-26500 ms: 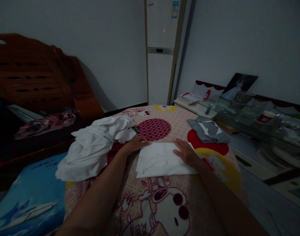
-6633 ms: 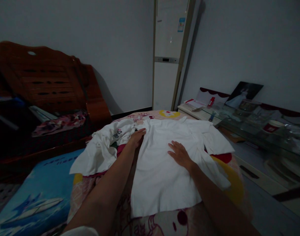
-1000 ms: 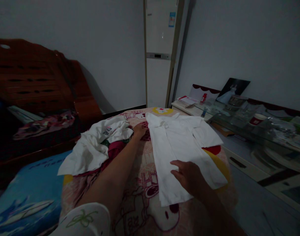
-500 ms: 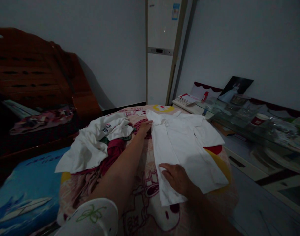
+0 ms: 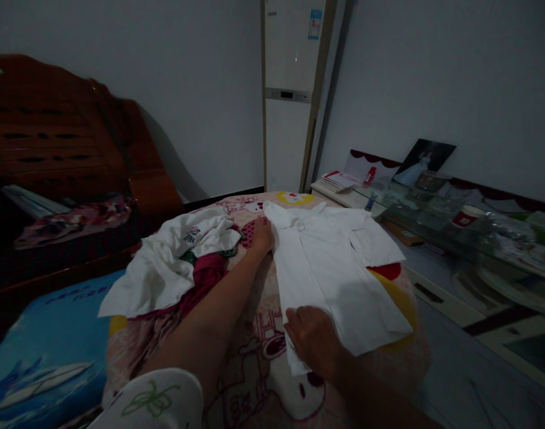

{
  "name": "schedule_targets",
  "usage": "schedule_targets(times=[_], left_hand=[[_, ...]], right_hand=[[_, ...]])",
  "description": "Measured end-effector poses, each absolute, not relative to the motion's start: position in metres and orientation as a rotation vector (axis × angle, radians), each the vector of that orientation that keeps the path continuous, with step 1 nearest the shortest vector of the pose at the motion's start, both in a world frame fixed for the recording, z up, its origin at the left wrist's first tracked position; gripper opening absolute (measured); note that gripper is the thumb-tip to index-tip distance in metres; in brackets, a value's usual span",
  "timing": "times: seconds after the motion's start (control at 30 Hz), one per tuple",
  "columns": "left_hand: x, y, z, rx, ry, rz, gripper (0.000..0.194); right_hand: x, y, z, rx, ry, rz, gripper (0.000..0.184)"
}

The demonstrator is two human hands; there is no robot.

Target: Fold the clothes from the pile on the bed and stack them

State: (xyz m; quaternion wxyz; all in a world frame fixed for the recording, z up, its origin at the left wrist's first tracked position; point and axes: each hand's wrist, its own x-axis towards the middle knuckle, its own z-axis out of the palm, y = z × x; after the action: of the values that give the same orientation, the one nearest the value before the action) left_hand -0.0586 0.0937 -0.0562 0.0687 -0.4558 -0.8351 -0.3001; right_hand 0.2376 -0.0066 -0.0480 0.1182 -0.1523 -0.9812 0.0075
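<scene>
A white shirt (image 5: 321,268) lies spread out on a round table with a patterned pink cloth (image 5: 261,283). At the shirt's far left edge is my left hand (image 5: 264,235), its fingers closed at the fabric and partly hidden. My right hand (image 5: 310,336) bends its fingers round the same edge nearer to me, closed on the fabric by the lower hem. Left of my left forearm is a heap of clothes: a crumpled white top (image 5: 160,262) with a dark print lies over a dark red garment (image 5: 207,274).
A wooden bench (image 5: 53,137) stands at the left, with a blue picture-printed box or board (image 5: 44,351) in front. On the right, a glass-topped cabinet (image 5: 406,220) holds a paper cup (image 5: 469,215) and clutter. A tall white air conditioner (image 5: 287,143) fills the corner.
My right hand has moved slightly left and its fingers have curled over the shirt's edge. My left hand has turned and closed at the far edge. The shirt lies nearly the same.
</scene>
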Motion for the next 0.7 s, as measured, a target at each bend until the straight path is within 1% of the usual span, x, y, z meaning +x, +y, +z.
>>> schedule_targets(times=[0.03, 0.07, 0.17, 0.23, 0.3, 0.4, 0.5, 0.6, 0.7], left_hand=[[-0.053, 0.09, -0.057, -1.409, -2.506, -0.87, 0.043], [-0.046, 0.085, -0.058, -1.485, -2.492, -0.815, 0.046], [-0.024, 0.07, -0.067, -1.84, -2.408, -0.533, 0.057], [-0.012, 0.063, -0.071, -1.943, -2.383, -0.4, 0.057], [-0.008, 0.06, -0.072, -1.935, -2.395, -0.379, 0.056], [-0.016, 0.063, -0.066, -1.694, -2.533, -0.519, 0.056], [-0.034, 0.069, -0.057, -1.395, -2.706, -0.771, 0.053], [-0.053, 0.077, -0.05, -1.348, -2.766, -0.959, 0.049], [-0.067, 0.09, -0.045, -1.357, -2.801, -1.086, 0.036]], right_hand=[[0.238, -0.007, -0.048, -0.434, -2.822, 0.044, 0.023], [0.238, -0.007, -0.049, -0.408, -2.787, 0.073, 0.029], [0.236, -0.003, -0.056, -0.289, -2.773, 0.135, 0.051], [0.234, -0.001, -0.06, -0.239, -2.809, 0.144, 0.056], [0.234, -0.002, -0.061, -0.234, -2.829, 0.138, 0.057], [0.238, -0.016, -0.054, -0.305, -2.82, 0.139, 0.053], [0.246, -0.04, -0.049, -0.431, -2.82, 0.14, 0.042], [0.248, -0.062, -0.049, -0.528, -2.835, -0.012, 0.036], [0.241, -0.073, -0.043, -0.578, -2.905, -0.192, 0.035]])
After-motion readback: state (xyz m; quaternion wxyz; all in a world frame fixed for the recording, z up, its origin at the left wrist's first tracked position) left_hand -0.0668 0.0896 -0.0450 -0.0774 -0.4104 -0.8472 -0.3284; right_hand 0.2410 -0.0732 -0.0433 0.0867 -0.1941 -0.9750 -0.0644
